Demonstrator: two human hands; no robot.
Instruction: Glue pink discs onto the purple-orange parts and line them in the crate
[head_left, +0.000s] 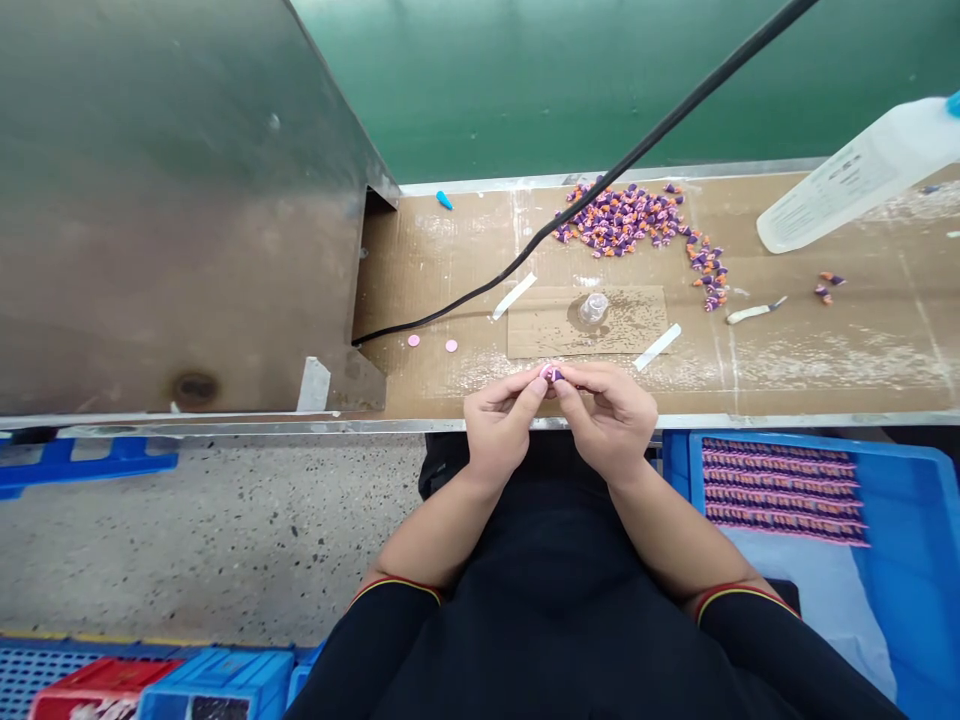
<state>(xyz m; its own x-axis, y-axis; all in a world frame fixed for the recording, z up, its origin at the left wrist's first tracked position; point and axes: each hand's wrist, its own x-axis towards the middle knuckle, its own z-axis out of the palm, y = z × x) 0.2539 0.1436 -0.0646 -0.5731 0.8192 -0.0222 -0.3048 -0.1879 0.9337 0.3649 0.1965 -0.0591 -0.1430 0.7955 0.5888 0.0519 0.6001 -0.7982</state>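
Cardboard covers the surface (pixel 442 260) before a green wall (pixel 480 90). Purple-and-orange pieces (pixel 619 220) lie heaped near the wall; a black cable (pixel 579 207) passes across the view of them. Noted at right: a bottle (pixel 847 185). At left, two pink discs (pixel 451 346) lie near a metal box (pixel 187 200). Both forearms reach forward, angled inward, to the near edge. Left hand (pixel 499 425) and right hand (pixel 615 420) meet there, thumbs and fingertips pinched on one small purple-and-pink item (pixel 556 375), short of a clear cup (pixel 594 308).
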